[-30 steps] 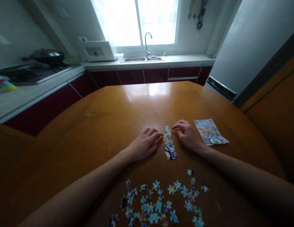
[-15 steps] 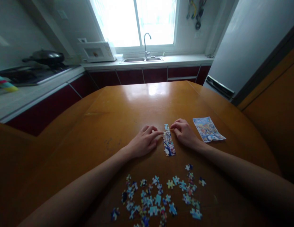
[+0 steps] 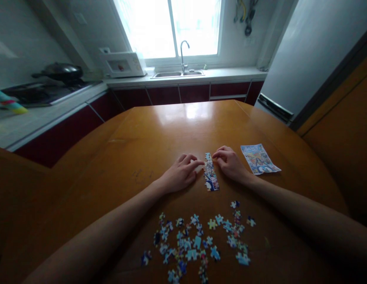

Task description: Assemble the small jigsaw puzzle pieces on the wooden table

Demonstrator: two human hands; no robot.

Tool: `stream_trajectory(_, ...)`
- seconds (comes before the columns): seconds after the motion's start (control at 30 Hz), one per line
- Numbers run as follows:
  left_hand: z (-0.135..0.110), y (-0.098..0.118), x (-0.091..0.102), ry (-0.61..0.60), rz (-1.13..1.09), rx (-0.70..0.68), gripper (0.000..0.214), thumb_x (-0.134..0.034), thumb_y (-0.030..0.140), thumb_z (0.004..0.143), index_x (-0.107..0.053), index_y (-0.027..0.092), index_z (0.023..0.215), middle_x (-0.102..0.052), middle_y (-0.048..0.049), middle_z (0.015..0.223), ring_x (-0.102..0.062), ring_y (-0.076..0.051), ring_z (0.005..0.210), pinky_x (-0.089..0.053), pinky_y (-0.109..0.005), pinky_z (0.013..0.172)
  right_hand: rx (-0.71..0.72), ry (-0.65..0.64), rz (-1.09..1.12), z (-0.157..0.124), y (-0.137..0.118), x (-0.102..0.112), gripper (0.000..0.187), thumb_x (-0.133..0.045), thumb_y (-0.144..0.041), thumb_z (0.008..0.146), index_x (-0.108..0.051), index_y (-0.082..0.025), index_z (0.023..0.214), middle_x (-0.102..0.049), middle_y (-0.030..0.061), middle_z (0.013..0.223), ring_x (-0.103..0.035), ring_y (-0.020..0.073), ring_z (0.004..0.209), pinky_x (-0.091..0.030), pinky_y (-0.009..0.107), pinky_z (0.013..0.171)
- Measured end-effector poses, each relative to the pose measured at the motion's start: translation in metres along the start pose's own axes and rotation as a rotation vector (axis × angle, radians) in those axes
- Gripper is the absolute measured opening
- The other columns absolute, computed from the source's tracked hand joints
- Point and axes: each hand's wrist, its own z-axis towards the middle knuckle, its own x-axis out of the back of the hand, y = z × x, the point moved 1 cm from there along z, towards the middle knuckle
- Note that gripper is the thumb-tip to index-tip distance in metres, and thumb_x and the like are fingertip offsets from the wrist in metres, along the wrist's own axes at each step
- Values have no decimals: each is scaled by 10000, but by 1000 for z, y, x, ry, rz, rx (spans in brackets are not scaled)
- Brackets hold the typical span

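A narrow strip of joined jigsaw pieces (image 3: 211, 177) lies flat on the wooden table (image 3: 177, 130), its long side running away from me. My left hand (image 3: 181, 171) rests on the table to its left, index finger stretched out with the tip at the strip's left edge and the other fingers loosely bent. On the other side, my right hand (image 3: 230, 163) has its fingers curled together, tips by the strip's upper right edge. Whether a small piece is between those fingertips is hidden. Nearer to me, loose jigsaw pieces (image 3: 197, 241) are scattered between my forearms.
A creased picture sheet (image 3: 260, 159) lies right of my right hand. Beyond the table are a counter with a sink (image 3: 168, 74), a tap (image 3: 182, 55) and a microwave (image 3: 124, 65). A black pan (image 3: 63, 71) sits on the stove at left; a fridge (image 3: 313, 51) stands at right.
The view has shifted slightly, so the table things appear a little higher. Both hands stay beside the strip, with hardly any movement of their fingers.
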Motion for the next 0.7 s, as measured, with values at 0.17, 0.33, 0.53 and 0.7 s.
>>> stream_trajectory(0.17, 0, 1, 1, 8, -23, 19, 387, -497, 213, 957, -505, 224, 1344, -552, -89, 1234, -462, -259, 1137, -416, -450, 1075, 5, -8, -5, 0, 0, 0, 208, -552, -72, 834, -725, -185, 807, -640, 69, 909, -586, 214, 917, -469, 383, 852)
stream_trajectory(0.33, 0, 1, 1, 12, -31, 21, 409, -497, 211, 955, -492, 226, 1363, -554, -90, 1234, -463, -258, 1138, -417, -450, 1071, 2, -12, -2, 0, 1, 0, 196, -562, -78, 829, -722, -187, 802, -641, 68, 907, -592, 212, 917, -470, 384, 860)
stream_trajectory(0.53, 0, 0, 0, 18, -24, 15, 388, -487, 223, 965, -500, 219, 1353, -562, -91, 1222, -470, -257, 1129, -420, -446, 1064, -13, -19, -3, 0, 3, -1, 184, -572, -90, 828, -716, -195, 784, -643, 63, 901, -595, 209, 910, -471, 385, 862)
stream_trajectory(0.7, 2, 1, 0, 19, -25, 10, 365, -474, 248, 978, -509, 222, 1341, -570, -95, 1207, -479, -260, 1124, -422, -456, 1056, -17, -20, -3, 1, 3, 0, 181, -582, -85, 819, -720, -196, 782, -643, 63, 893, -595, 207, 901, -472, 379, 849)
